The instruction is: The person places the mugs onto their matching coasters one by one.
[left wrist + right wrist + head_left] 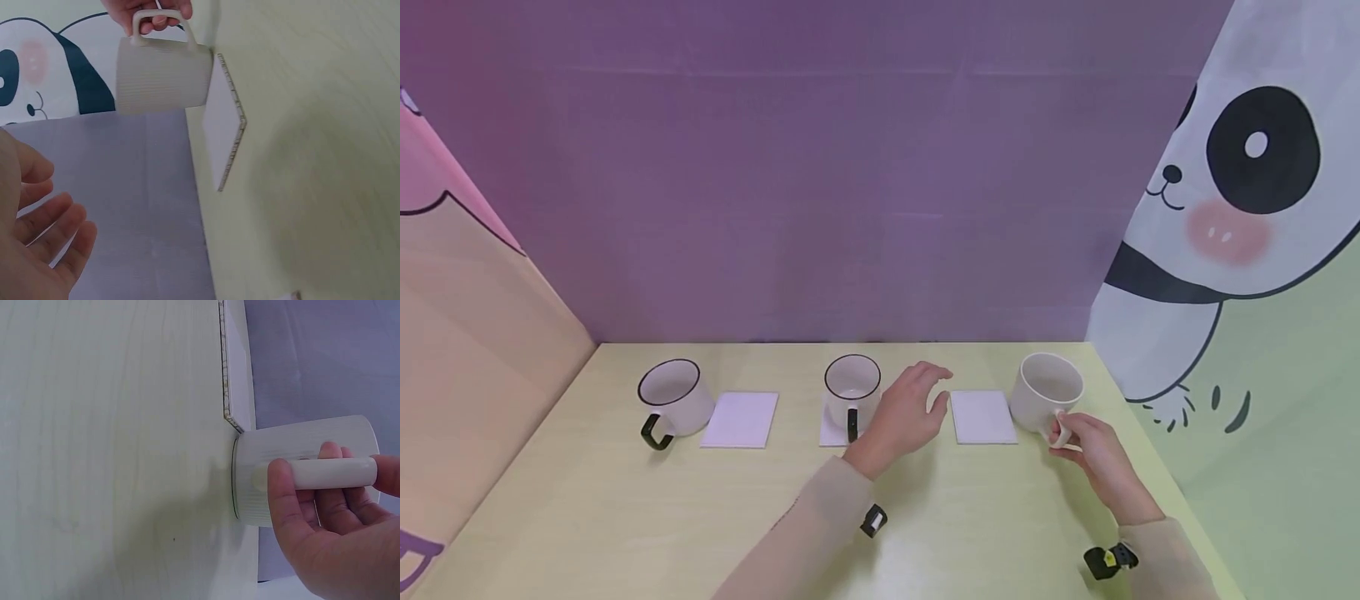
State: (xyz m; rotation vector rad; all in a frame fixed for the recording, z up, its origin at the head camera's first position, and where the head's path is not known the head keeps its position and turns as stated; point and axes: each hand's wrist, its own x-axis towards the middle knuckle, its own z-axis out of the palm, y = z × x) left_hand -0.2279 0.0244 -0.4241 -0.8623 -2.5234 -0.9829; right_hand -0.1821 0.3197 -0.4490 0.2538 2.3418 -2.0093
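At the right of the table stands a plain white mug point(1037, 398); my right hand point(1097, 458) grips its handle point(331, 474) between curled fingers and thumb. Just left of that mug lies a white square coaster point(984, 417). My left hand point(906, 412) hovers between this coaster and the middle mug, its fingers loosely bent around nothing, as the left wrist view also shows. The middle mug point(842, 408), white with a black rim and black handle, stands on another coaster point(832, 435), partly hidden behind my left wrist.
A third mug point(688, 410), white with black rim and handle, stands at the left, beside a white coaster point(740, 420). The pale wooden table point(625, 517) ends at a purple backdrop point(850, 183), with printed cloth panels on both sides.
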